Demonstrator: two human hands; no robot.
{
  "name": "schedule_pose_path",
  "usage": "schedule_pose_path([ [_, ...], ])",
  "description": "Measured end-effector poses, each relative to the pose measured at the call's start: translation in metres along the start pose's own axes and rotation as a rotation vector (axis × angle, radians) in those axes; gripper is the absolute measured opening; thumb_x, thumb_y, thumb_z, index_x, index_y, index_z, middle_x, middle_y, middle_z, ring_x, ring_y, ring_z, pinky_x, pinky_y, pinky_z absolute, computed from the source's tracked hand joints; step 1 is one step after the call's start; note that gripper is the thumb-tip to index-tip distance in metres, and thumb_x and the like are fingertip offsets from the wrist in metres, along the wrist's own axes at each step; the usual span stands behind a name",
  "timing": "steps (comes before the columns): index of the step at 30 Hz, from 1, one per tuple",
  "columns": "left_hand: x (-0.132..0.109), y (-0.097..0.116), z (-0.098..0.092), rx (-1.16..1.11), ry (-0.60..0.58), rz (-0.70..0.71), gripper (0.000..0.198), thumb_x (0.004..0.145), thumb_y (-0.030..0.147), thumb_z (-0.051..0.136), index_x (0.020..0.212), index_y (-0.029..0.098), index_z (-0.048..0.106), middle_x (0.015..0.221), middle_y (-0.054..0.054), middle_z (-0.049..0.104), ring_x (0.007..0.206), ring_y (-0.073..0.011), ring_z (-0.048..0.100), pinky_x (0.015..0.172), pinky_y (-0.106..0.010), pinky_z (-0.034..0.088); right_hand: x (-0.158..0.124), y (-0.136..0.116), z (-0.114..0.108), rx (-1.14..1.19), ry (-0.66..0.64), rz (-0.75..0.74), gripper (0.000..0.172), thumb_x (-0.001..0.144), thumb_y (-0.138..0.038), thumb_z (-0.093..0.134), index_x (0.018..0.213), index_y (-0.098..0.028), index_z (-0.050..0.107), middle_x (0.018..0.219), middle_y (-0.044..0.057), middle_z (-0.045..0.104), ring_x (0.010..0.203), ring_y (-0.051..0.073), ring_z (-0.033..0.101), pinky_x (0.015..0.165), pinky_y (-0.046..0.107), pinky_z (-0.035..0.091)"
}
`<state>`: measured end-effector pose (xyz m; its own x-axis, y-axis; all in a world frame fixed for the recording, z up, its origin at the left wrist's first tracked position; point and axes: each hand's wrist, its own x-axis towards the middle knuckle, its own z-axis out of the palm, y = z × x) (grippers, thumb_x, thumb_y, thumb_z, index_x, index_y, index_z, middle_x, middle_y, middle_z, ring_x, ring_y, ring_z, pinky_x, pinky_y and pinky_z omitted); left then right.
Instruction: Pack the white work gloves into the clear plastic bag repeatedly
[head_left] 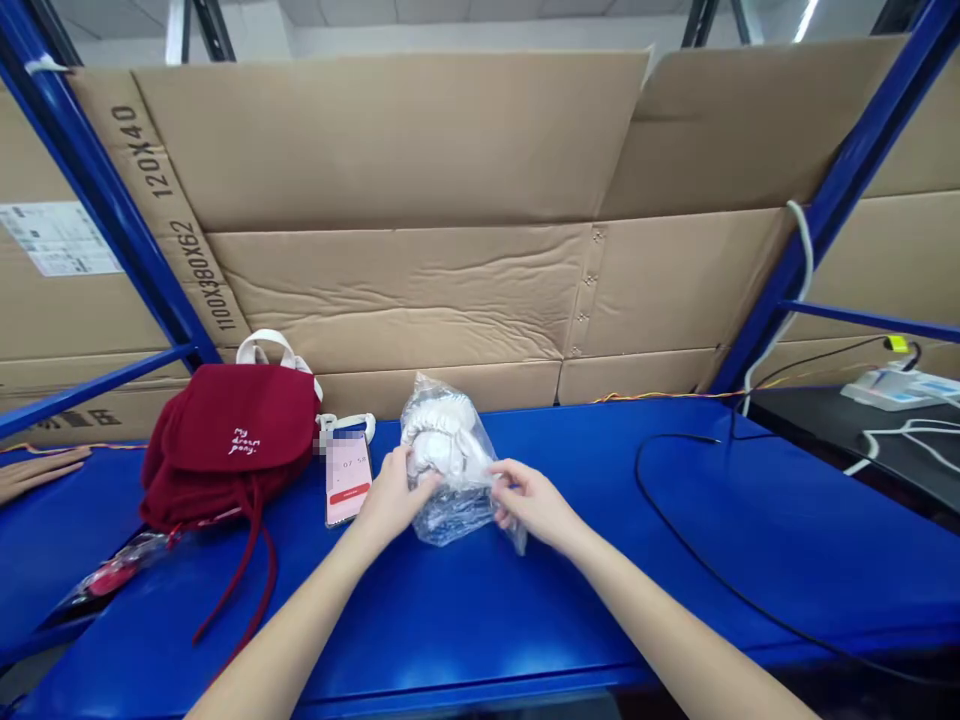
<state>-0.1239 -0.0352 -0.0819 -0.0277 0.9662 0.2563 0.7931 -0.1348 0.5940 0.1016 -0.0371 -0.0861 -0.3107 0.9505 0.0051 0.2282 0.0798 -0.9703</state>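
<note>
Across the near part of the blue bench [637,620], the person's two forearms reach forward and converge on a clear plastic bag [454,515] that lies between the hands. Its longer axis appears to run away from the person, the far end leaning a little left. The right hand [525,502] is at the bag's near right corner, thumb and fingers closed in a pinch on the loose film, which hangs down just below them. The left hand [394,495] lies against the opposite side, partly open, its thumb extended over the film and its fingers along the edge; whether it grips or merely steadies, one cannot tell. Both hands touch the bag, so neither is clearly nearer. Inside, a white, gathered bundle [448,435] fills the far portion, beyond the fingertips, while the near portion is crumpled film. Just left of the bag lies a phone [349,465], with a red backpack [232,425] beside it. Behind everything stands a cardboard wall [412,140].
</note>
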Motion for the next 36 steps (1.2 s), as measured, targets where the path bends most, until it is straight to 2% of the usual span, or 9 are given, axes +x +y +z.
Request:
schedule_pose_path([
  [3,0.003,0.002,0.022,-0.126,0.012,0.088,0.046,0.077,0.027,0.056,0.118,0.014,0.042,0.118,-0.012,0.053,0.114,-0.0239,0.052,0.096,-0.039,0.042,0.015,0.002,0.015,0.135,-0.075,-0.022,0.022,0.076,-0.026,0.047,0.095,-0.020,0.057,0.072,-0.001,0.063,0.067,0.017,0.065,0.062,0.031,0.054],
  [7,-0.002,0.017,0.035,-0.187,-0.042,0.168,0.063,0.072,0.014,0.055,0.131,0.012,0.033,0.130,-0.016,0.045,0.120,-0.0229,0.048,0.095,-0.032,0.043,0.023,0.006,0.015,-0.105,-0.036,-0.201,0.016,0.077,-0.020,0.047,0.089,-0.020,0.057,0.086,0.002,0.067,0.082,0.018,0.065,0.076,0.034,0.053],
  [11,-0.013,0.018,0.013,0.022,-0.199,0.269,0.069,0.074,0.025,0.058,0.137,0.020,0.030,0.138,-0.013,0.041,0.113,-0.0263,0.054,0.084,-0.033,0.048,-0.003,0.002,0.005,-0.608,-0.109,-0.400,0.032,0.081,-0.018,0.047,0.108,-0.021,0.062,0.110,0.006,0.066,0.106,0.022,0.059,0.096,0.040,0.044],
  [16,-0.025,0.025,-0.019,0.197,0.035,0.170,0.045,0.077,0.054,0.055,0.105,0.019,0.052,0.106,-0.009,0.055,0.094,-0.0252,0.058,0.068,-0.032,0.047,-0.051,-0.004,0.003,-0.922,-0.102,-0.352,0.049,0.082,-0.029,0.052,0.131,-0.023,0.051,0.134,0.011,0.053,0.128,0.031,0.042,0.106,0.052,0.033],
  [23,-0.020,0.040,0.021,0.128,-0.241,0.158,0.035,0.084,0.053,0.046,0.082,0.019,0.056,0.079,-0.003,0.062,0.070,-0.0186,0.058,0.059,-0.028,0.038,-0.065,-0.013,0.024,-0.788,-0.237,-0.326,0.062,0.077,-0.029,0.058,0.137,-0.022,0.042,0.144,0.011,0.040,0.132,0.029,0.037,0.104,0.041,0.038],
  [28,-0.020,0.031,0.021,0.124,-0.260,0.361,0.014,0.086,0.022,0.043,0.089,0.020,0.057,0.088,-0.004,0.062,0.081,-0.0177,0.059,0.069,-0.026,0.042,-0.037,-0.020,0.001,-0.541,0.160,-0.170,0.026,0.084,-0.034,0.046,0.099,-0.023,0.064,0.099,0.006,0.068,0.092,0.022,0.065,0.080,0.033,0.051],
  [31,-0.030,0.039,0.017,0.225,-0.244,0.497,0.020,0.085,0.018,0.041,0.097,0.020,0.058,0.094,-0.005,0.061,0.082,-0.0181,0.059,0.070,-0.026,0.042,-0.003,-0.017,-0.013,-0.524,0.395,-0.118,0.037,0.079,-0.049,0.053,0.100,-0.019,0.058,0.096,0.008,0.065,0.090,0.022,0.062,0.081,0.035,0.048],
  [34,-0.039,0.048,0.016,0.326,-0.281,0.595,0.024,0.087,0.022,0.041,0.103,0.022,0.059,0.098,-0.006,0.059,0.077,-0.0172,0.058,0.065,-0.026,0.042,0.025,-0.006,-0.014,-0.651,0.351,-0.087,0.060,0.071,-0.055,0.060,0.114,-0.015,0.051,0.114,0.014,0.056,0.102,0.026,0.056,0.084,0.036,0.045],
  [36,-0.039,0.047,0.013,0.299,-0.332,0.585,0.024,0.085,0.038,0.049,0.101,0.023,0.059,0.098,-0.005,0.060,0.076,-0.0178,0.058,0.064,-0.026,0.041,0.034,0.004,-0.011,-0.676,0.295,-0.100,0.052,0.074,-0.048,0.059,0.115,-0.016,0.052,0.110,0.012,0.057,0.103,0.024,0.055,0.086,0.035,0.043],
])
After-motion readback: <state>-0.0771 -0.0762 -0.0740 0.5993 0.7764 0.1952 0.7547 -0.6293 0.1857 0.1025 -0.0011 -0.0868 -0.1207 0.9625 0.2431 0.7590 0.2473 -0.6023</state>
